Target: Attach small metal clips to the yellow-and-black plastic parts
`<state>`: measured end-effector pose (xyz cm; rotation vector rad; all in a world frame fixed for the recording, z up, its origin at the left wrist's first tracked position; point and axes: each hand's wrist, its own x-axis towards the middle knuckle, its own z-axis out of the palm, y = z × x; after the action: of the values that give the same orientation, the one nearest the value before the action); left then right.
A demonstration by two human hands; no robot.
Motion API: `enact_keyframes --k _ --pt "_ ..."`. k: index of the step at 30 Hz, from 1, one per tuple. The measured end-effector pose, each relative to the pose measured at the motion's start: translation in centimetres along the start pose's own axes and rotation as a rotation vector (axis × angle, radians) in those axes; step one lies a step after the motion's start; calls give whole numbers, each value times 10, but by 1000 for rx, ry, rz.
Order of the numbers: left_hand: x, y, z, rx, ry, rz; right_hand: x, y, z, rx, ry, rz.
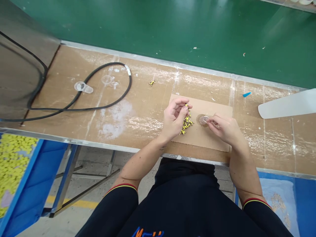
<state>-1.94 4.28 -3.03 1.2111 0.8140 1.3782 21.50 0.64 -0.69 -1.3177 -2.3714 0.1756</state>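
From the head view we see the left hand [174,118] curled, its fingertips [184,110] pinching what seems to be a small yellow part [186,105], though the fingers partly hide it. Just below lies a heap of yellow parts [187,123] on a cardboard sheet [212,110]. The right hand [223,129] pinches a clear ring [204,119] just above a round brown patch [201,120] on that sheet. The sheet rests on the tabletop [148,121], with a black cable [106,107] and a clear plastic piece [83,87] well to the left
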Motion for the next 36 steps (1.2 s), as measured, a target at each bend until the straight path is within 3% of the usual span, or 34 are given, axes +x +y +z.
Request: enact_keyframes --k 5,12,27,36 --pt "-1 -1 2 -155 -53 -91 1 -6 -10 293 117 31" --pt "-13 2 16 -337 -308 -306 1 -22 -9 657 365 142" --pt "-19 4 20 -332 -329 -313 3 -34 2 837 381 134" --pt "-18 5 20 -444 -336 -314 2 -34 3 896 376 128"
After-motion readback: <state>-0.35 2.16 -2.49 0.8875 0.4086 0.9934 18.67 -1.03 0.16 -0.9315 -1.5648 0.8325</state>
